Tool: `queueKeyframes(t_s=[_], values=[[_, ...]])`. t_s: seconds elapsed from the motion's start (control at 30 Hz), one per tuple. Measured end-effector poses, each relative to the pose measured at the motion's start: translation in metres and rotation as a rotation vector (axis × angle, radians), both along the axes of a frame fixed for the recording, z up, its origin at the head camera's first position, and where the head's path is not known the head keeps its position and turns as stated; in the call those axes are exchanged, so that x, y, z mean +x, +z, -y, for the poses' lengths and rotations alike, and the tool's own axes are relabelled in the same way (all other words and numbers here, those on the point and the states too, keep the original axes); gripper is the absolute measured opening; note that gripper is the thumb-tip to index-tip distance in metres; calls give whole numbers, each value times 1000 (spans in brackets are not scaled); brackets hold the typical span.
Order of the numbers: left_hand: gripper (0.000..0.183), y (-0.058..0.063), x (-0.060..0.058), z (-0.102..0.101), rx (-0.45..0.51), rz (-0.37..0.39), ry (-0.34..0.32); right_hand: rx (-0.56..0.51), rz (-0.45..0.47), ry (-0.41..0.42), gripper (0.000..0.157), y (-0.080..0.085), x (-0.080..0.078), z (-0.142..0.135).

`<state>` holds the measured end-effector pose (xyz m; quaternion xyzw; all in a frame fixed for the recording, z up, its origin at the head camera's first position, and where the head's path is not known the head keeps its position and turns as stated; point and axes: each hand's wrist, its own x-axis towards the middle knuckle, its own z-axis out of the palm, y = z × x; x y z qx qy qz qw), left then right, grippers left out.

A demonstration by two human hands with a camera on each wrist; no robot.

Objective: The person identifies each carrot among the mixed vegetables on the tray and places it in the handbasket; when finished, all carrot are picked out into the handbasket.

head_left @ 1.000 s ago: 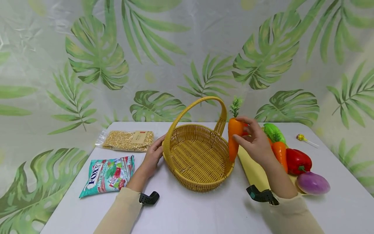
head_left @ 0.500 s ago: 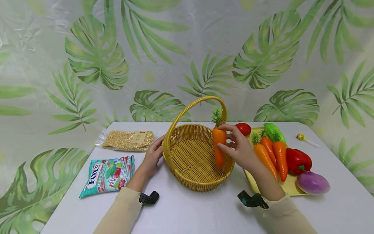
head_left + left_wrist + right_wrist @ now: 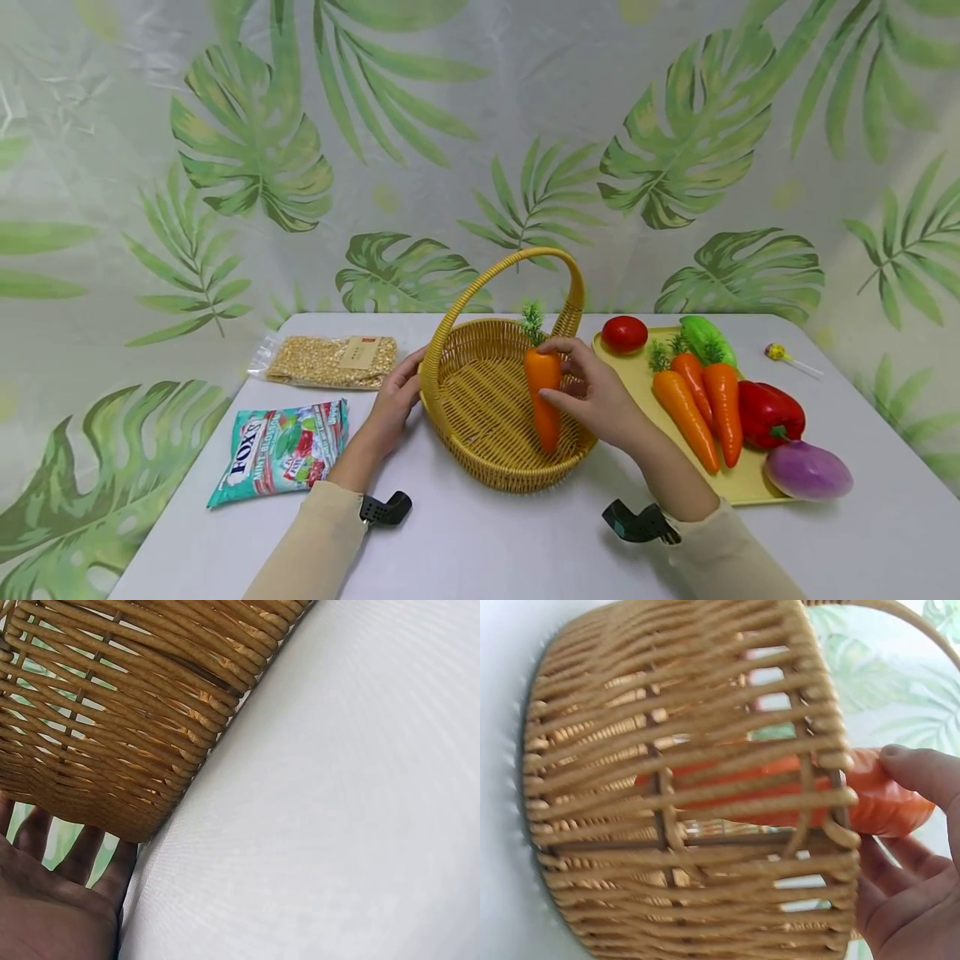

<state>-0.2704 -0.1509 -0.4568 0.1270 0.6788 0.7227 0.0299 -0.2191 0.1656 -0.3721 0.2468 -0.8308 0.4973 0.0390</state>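
My right hand (image 3: 596,392) pinches an orange carrot (image 3: 543,400) with a green leafy top between thumb and fingers. The carrot stands nearly upright inside the round wicker basket (image 3: 457,442), its tip low over the woven floor. Through the gaps in the wicker wall (image 3: 630,780), the right wrist view shows the carrot (image 3: 889,799) in part, below the right hand (image 3: 919,900). My left hand (image 3: 393,404) rests against the basket's left outer side. In the left wrist view, fairly straight fingers of the left hand (image 3: 60,900) reach along the wicker wall (image 3: 112,727).
At right, a yellow tray (image 3: 652,400) bears several carrots (image 3: 686,417), a red tomato-like piece (image 3: 624,333), a green vegetable (image 3: 707,337), a red bell pepper (image 3: 772,414) and a purple eggplant (image 3: 808,471). Beyond lies a lollipop (image 3: 780,353). Candy bag (image 3: 281,450) and grain pack (image 3: 330,361) lie left.
My right hand has carried the carrot leftward from the basket's right rim and down into the basket. The left hand and the basket have stayed in place.
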Motion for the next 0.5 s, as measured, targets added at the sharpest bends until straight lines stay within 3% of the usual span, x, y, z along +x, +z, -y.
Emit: queueKeyframes(t_s=[0.5], values=[[45, 0, 0, 0, -12, 14, 9, 50, 21, 114, 48, -16, 5, 24]])
